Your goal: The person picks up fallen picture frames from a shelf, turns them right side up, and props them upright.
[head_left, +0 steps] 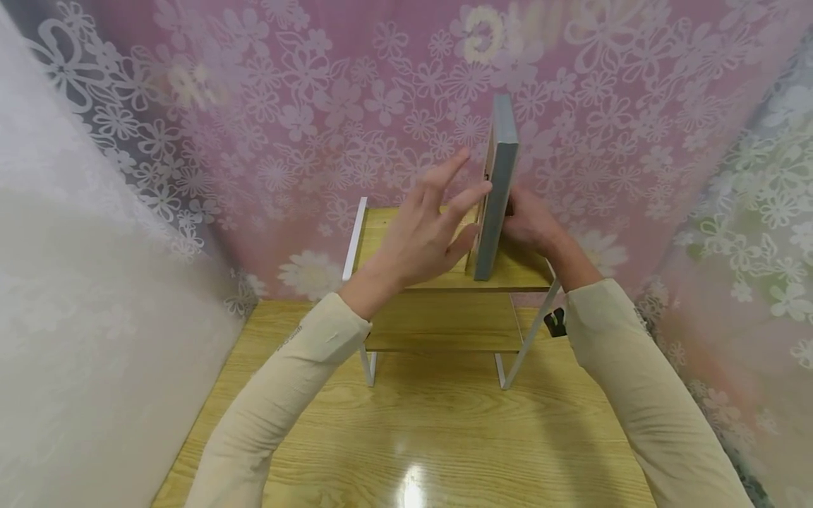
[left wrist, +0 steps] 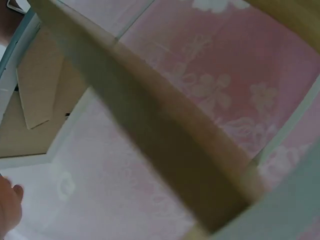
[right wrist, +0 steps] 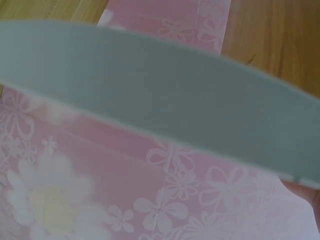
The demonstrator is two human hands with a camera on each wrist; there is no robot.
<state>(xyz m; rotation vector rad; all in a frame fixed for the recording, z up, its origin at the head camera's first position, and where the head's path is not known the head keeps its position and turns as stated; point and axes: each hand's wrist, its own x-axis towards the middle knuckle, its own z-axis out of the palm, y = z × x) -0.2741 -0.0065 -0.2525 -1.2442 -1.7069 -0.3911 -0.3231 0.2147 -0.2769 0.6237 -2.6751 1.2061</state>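
A picture frame [head_left: 498,190] with blue-grey edges stands upright, slightly tilted, over the top board [head_left: 381,229] of a small two-tier wooden shelf. In the left wrist view, its brown backing [left wrist: 30,137] and a flat support leg [left wrist: 42,85] show. My left hand [head_left: 422,229] is spread beside the backing, index finger extended, with fingertips at or near the frame. From the other side my right hand [head_left: 530,220] holds the frame; its fingertips are hidden behind it. A broad grey-blue frame edge [right wrist: 150,90] crosses the right wrist view, above part of the right hand [right wrist: 302,192].
The shelf has white metal legs [head_left: 530,339] and a lower board [head_left: 444,321]. It stands on a wood-grain surface [head_left: 406,423]. Flowered pink curtain [head_left: 381,106] hangs close behind, with pale curtains at both sides. A small black object [head_left: 555,322] shows by the right leg.
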